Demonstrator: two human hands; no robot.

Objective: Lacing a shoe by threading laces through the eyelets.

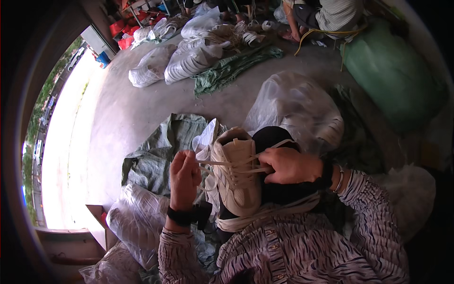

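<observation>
A beige sneaker (243,198) rests on my lap, its opening pointing away from me and its toe toward me. To its left, my left hand (183,177) is closed on a pale shoelace (210,163), pulled out taut from the shoe. On the other side, my right hand (294,164) pinches lace near the shoe's upper, fingers curled. The lace strands cross over the tongue. A bundle of loose pale laces (283,208) lies across my lap below the toe. The fingertips of my right hand are partly hidden.
Clear plastic bags (295,106) stand ahead of me; another bag (139,220) is at my left. Green woven sacking (158,146) lies beyond my left hand. A big green sack (390,75) is at the right. Far off, a co-worker (338,16) sits near bagged shoes (194,57).
</observation>
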